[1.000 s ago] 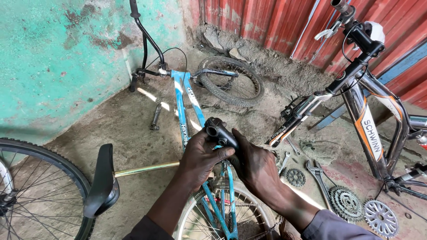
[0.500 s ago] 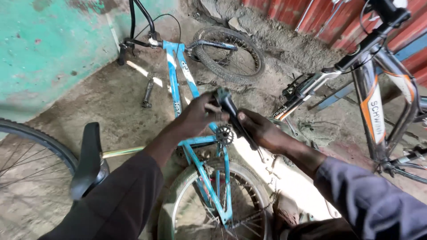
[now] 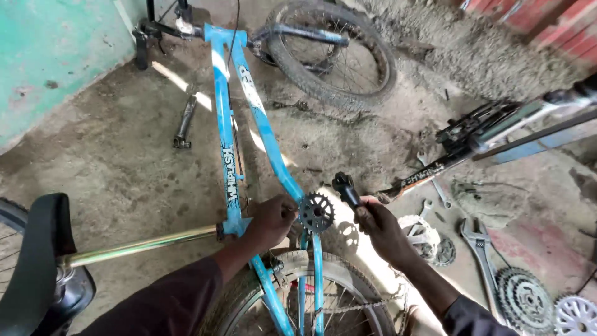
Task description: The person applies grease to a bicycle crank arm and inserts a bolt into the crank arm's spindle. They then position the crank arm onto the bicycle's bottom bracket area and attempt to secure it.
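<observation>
Dirt floor (image 3: 124, 162); left hand (image 3: 268, 221) grips blue frame (image 3: 231, 155) by sprocket (image 3: 316, 213); right hand (image 3: 380, 227) grips black crank (image 3: 347, 188).

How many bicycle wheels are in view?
3: front wheel at top centre, rear wheel under the hands, and part of another wheel at the left edge. More may be hidden.

A blue metal bicycle frame (image 3: 239, 130) lies upside down on the dirt floor (image 3: 112, 168). The left hand (image 3: 268, 221) grips it beside the small black toothed chainring (image 3: 316, 213). The right hand (image 3: 380, 227) holds a black crank arm (image 3: 347, 188) just right of the chainring. Silver spanners (image 3: 480, 246) and sprockets (image 3: 527, 298) lie at the near right.
</observation>
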